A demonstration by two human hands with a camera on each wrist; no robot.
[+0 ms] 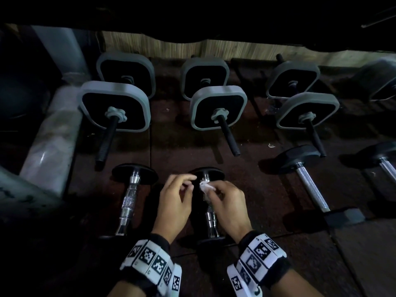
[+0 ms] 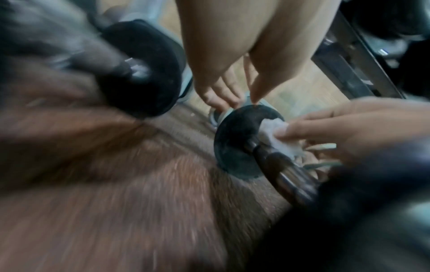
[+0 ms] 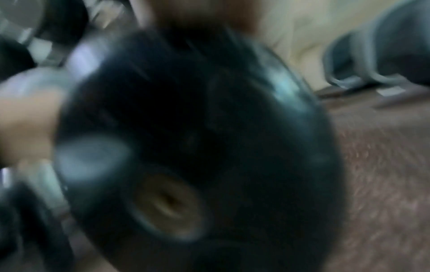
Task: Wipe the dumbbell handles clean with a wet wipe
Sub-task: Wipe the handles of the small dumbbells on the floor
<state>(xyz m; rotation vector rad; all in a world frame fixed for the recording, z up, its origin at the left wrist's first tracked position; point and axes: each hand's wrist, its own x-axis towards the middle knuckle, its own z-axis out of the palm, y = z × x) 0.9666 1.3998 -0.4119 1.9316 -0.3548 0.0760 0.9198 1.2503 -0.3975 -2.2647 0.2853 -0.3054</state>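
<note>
Fingers [image 1: 211,190] of the right hand [image 1: 230,207] pinch the soft, limp wet wipe [image 1: 204,187] against the chrome handle [image 1: 211,217] of the middle dumbbell on the floor; left hand [image 1: 174,202] hovers beside, loosely curled, empty. Dumbbell probably heavy; knurled handle grips well.

Both forearms bare, no sleeves or gloves. Left hand [image 1: 174,202] and right hand [image 1: 230,207] each have a wide black wrist strap behind them: left wristband [image 1: 150,264], right wristband [image 1: 257,262]. Each strap is ringed with white rectangular tiles printed with black square code markers, one per tile, laid side by side; the black fabric edge shows on the hand side.
</note>
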